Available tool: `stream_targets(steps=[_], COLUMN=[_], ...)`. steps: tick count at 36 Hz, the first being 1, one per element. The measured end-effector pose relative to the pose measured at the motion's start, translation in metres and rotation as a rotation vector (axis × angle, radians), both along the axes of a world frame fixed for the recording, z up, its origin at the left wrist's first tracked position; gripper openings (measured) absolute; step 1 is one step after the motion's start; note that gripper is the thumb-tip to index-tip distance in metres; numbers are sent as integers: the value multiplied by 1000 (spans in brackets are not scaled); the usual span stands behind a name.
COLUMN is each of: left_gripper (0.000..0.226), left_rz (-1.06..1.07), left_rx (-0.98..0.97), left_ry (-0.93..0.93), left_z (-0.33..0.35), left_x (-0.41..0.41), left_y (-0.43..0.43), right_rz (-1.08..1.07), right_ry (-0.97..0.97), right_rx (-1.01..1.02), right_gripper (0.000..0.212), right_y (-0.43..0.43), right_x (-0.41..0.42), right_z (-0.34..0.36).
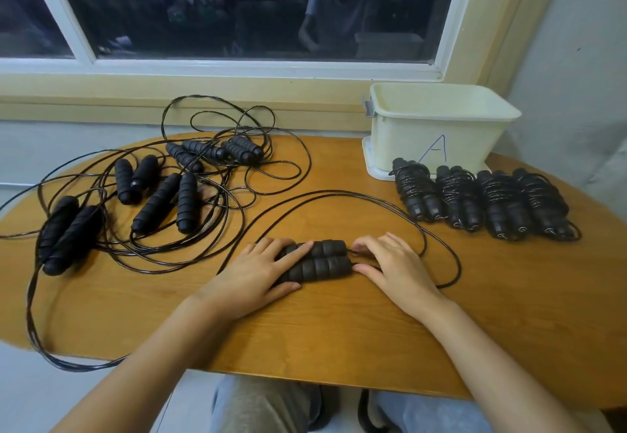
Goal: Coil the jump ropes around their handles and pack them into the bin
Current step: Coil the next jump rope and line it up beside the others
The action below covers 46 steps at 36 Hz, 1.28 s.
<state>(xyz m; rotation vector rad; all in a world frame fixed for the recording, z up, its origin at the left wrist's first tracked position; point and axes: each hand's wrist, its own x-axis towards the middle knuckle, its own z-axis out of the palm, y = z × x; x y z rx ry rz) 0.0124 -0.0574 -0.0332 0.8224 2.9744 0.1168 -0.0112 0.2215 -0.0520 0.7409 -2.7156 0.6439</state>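
Handles (319,259) look light, foam-soft; left grip (258,273) presses them flat, right grip (390,263) pinches springy cord (460,268) at their ends.

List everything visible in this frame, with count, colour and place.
coiled jump ropes: four, black, in a row in front of the bin, table's right.
loose jump ropes: five pairs of handles, black, tangled on the table's left.
jump rope being worked: one, black, handles side by side at near middle, cord looping behind.
bin: one, cream, blue "A", back right; no rope seen inside.
table: one, brown wood.
window: one, white frame, dark glass, behind.
left hand: fingers lying over the handles.
right hand: fingers at the handles' cord end.
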Motion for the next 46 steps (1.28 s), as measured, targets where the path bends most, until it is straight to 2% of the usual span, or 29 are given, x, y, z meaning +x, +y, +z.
stream_targets(steps=[6,11,14,17,21,24,31,38,40,42,46], left_gripper=[63,65,63,61,59,59,58,55,54,59,94], left_rz=[13,147,291,420,502,526,481,426,401,392,387], left_rx=[102,232,277,260,271,247,-2,-10,8,23,-42], left_ry=[75,101,144,180,184,170,216,200,139,70,-26], left_z=[-11,-8,0,7,12,12,-7,1,8,14,23], left_x=[2,5,2,-1,-1,2,8,7,5,3,2], left_y=[-5,-12,-18,-16,5,27,49,44,40,39,39], right_rz=[-45,-81,-117,-140,-72,-23,-12,-3,0,14,54], right_ry=[-46,-18,67,247,306,361,404,388,394,406,428], right_rx=[106,129,59,-93,-231,-179,-115,14,52,90,91], right_gripper=[50,38,26,12,37,46,38,21,25,30,20], right_y=[-2,4,6,2,-21,-42,-37,-47,-57,-70,-87], right_x=[1,-2,-2,0,10,23,41,62,70,78,92], right_z=[13,14,17,20,25,24,6,-9,-12,-14,-10])
